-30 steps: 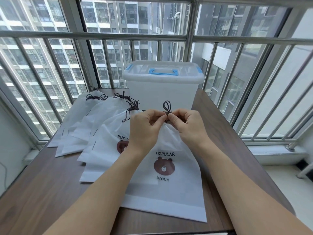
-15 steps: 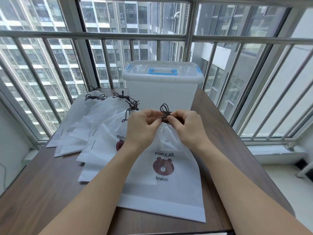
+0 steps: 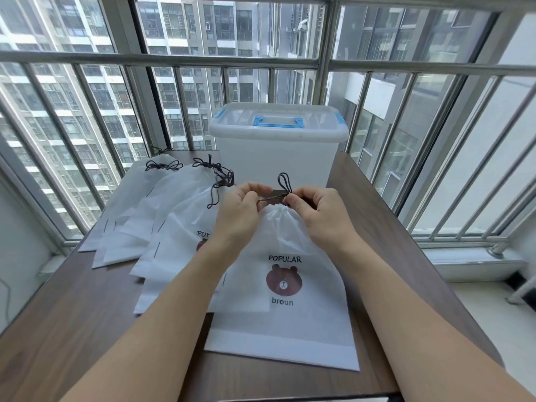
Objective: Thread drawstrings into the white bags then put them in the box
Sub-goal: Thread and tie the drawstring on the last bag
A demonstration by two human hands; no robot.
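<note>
White bag (image 3: 290, 285) with bear print lies flat on the surface (image 3: 72, 314), just in front of the box (image 3: 275, 158). Its mouth is now bunched tighter than a second ago; the dark drawstring (image 3: 282, 181) loop has shifted and a short length is stretched between the hands. Left hand (image 3: 240, 210) pinches the cord, right hand (image 3: 316, 210) pinches it at the knot. Likely cinching, nearly done. Other bags (image 3: 174, 210) left of the box, strung; lid shut.
</note>
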